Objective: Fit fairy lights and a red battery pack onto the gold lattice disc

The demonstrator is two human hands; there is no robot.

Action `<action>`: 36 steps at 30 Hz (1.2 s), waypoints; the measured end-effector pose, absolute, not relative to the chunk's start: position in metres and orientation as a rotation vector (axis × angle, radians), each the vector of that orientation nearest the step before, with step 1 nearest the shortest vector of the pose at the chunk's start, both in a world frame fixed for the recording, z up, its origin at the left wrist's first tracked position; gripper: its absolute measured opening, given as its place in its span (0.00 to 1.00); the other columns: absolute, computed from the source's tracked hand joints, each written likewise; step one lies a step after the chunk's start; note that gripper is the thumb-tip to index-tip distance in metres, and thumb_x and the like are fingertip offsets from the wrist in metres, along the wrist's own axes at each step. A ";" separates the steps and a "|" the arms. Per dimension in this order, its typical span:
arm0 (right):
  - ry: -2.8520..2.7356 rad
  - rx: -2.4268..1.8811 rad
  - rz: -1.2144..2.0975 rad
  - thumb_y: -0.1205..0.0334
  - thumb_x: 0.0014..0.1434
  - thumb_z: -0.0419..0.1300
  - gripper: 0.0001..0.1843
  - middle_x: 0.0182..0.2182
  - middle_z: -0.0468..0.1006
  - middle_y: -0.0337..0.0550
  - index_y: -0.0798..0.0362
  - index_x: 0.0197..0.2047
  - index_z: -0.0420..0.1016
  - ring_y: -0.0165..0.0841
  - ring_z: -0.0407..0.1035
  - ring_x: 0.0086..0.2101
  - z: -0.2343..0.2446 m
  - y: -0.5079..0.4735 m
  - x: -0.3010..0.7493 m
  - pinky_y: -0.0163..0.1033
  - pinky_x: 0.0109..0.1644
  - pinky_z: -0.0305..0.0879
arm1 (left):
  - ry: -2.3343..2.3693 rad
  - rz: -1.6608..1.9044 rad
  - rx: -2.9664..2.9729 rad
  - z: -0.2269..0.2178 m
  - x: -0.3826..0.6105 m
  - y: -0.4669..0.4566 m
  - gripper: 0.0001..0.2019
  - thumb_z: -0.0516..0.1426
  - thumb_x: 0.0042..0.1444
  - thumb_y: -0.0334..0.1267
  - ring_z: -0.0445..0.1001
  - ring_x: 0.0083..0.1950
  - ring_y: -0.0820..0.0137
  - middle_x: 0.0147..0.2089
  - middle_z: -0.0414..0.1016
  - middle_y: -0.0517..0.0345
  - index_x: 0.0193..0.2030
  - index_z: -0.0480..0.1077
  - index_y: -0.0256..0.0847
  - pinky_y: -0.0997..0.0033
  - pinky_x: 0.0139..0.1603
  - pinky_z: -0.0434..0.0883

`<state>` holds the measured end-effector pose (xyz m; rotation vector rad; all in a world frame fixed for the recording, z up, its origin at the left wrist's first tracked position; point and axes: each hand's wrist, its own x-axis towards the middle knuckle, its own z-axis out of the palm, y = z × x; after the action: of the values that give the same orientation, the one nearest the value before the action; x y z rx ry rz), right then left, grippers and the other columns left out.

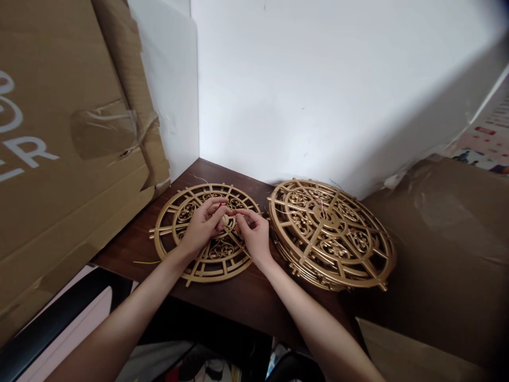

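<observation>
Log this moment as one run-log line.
left hand: pinching at hub of gold openwork disc | right hand: same hub | stack of gold discs: right, untouched | surface: dark wooden table

A dark wooden tabletop [238, 297] sits in a corner formed by white walls [318, 85]. A stack of gold openwork discs [332, 233] lies on its right part, with thin red and pale wires showing at the hub. A large brown cardboard box [59, 159] with white lettering and clear tape leans against the left side. A second cardboard box [449, 239], also taped, stands to the right, just beside the stack. A loose yellow wire [146, 262] lies near the tabletop's left edge.
</observation>
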<state>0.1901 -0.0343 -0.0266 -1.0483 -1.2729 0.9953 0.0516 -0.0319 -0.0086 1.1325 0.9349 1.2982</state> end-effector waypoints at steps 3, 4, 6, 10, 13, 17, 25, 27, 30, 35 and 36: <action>-1.286 -1.046 1.001 0.58 0.56 0.59 0.10 0.18 0.67 0.32 0.54 0.36 0.78 0.26 0.59 0.19 -0.026 -0.035 0.190 0.33 0.24 0.54 | 0.940 1.301 1.109 -0.008 0.051 -0.032 0.20 0.62 0.53 0.46 0.61 0.20 0.81 0.34 0.75 0.56 0.50 0.71 0.38 0.82 0.16 0.52; -1.287 -1.050 1.000 0.58 0.56 0.59 0.10 0.18 0.67 0.32 0.54 0.36 0.78 0.26 0.59 0.19 -0.026 -0.035 0.191 0.32 0.24 0.53 | 0.942 1.300 1.105 -0.008 0.051 -0.032 0.21 0.62 0.53 0.46 0.61 0.21 0.81 0.34 0.75 0.56 0.50 0.72 0.38 0.82 0.16 0.52; -1.291 -1.060 0.998 0.59 0.55 0.59 0.10 0.17 0.66 0.32 0.55 0.35 0.77 0.25 0.57 0.19 -0.026 -0.035 0.190 0.32 0.24 0.52 | 0.940 1.297 1.103 -0.009 0.051 -0.032 0.21 0.62 0.53 0.46 0.61 0.21 0.82 0.34 0.74 0.56 0.51 0.73 0.38 0.83 0.16 0.52; -1.302 -1.076 0.985 0.59 0.55 0.58 0.09 0.18 0.66 0.32 0.56 0.34 0.76 0.25 0.56 0.19 -0.027 -0.035 0.190 0.32 0.23 0.50 | 0.929 1.297 1.106 -0.010 0.051 -0.032 0.19 0.62 0.52 0.45 0.60 0.20 0.82 0.32 0.73 0.57 0.48 0.74 0.37 0.83 0.15 0.52; -1.312 -1.089 0.969 0.59 0.54 0.58 0.09 0.17 0.66 0.32 0.56 0.33 0.76 0.25 0.56 0.19 -0.028 -0.035 0.190 0.32 0.23 0.50 | 0.928 1.301 1.096 -0.009 0.052 -0.032 0.17 0.63 0.52 0.45 0.61 0.19 0.82 0.31 0.72 0.58 0.45 0.75 0.36 0.83 0.14 0.52; -1.311 -1.083 0.973 0.58 0.55 0.59 0.10 0.18 0.67 0.32 0.56 0.34 0.76 0.25 0.57 0.19 -0.028 -0.035 0.190 0.31 0.23 0.52 | 0.942 1.309 1.102 -0.009 0.053 -0.031 0.16 0.62 0.53 0.46 0.61 0.18 0.82 0.30 0.72 0.57 0.42 0.76 0.35 0.83 0.12 0.53; -1.268 -1.041 1.033 0.53 0.57 0.61 0.13 0.18 0.68 0.33 0.56 0.35 0.75 0.24 0.59 0.18 -0.027 -0.034 0.189 0.30 0.21 0.54 | 0.941 1.286 1.160 -0.011 0.052 -0.030 0.14 0.62 0.53 0.44 0.61 0.18 0.82 0.29 0.72 0.58 0.42 0.76 0.36 0.83 0.13 0.54; -1.273 -1.047 1.021 0.52 0.57 0.60 0.14 0.18 0.69 0.33 0.56 0.35 0.74 0.24 0.59 0.18 -0.027 -0.034 0.189 0.30 0.21 0.54 | 0.943 1.288 1.162 -0.011 0.052 -0.031 0.14 0.61 0.53 0.43 0.61 0.18 0.82 0.29 0.72 0.58 0.42 0.76 0.36 0.83 0.13 0.54; -1.279 -1.050 1.010 0.51 0.58 0.60 0.15 0.18 0.69 0.33 0.56 0.35 0.74 0.23 0.58 0.18 -0.027 -0.035 0.190 0.30 0.21 0.53 | 0.941 1.290 1.158 -0.009 0.052 -0.032 0.13 0.61 0.53 0.42 0.61 0.18 0.82 0.30 0.72 0.58 0.42 0.76 0.36 0.83 0.13 0.54; -1.278 -1.063 1.003 0.51 0.59 0.59 0.15 0.18 0.68 0.33 0.56 0.34 0.74 0.23 0.58 0.18 -0.029 -0.034 0.190 0.30 0.21 0.54 | 0.935 1.295 1.163 -0.010 0.052 -0.032 0.13 0.62 0.53 0.43 0.62 0.18 0.82 0.31 0.72 0.58 0.42 0.76 0.36 0.83 0.13 0.55; -1.279 -1.065 1.005 0.51 0.59 0.59 0.15 0.17 0.68 0.33 0.56 0.34 0.74 0.23 0.58 0.18 -0.029 -0.034 0.190 0.30 0.21 0.54 | 0.935 1.296 1.164 -0.010 0.052 -0.032 0.13 0.62 0.53 0.43 0.62 0.18 0.82 0.30 0.72 0.58 0.42 0.76 0.36 0.83 0.13 0.55</action>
<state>0.1900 -0.0341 -0.0290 -1.0646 -1.2791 1.0053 0.0516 -0.0318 -0.0100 1.1637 0.9354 1.2964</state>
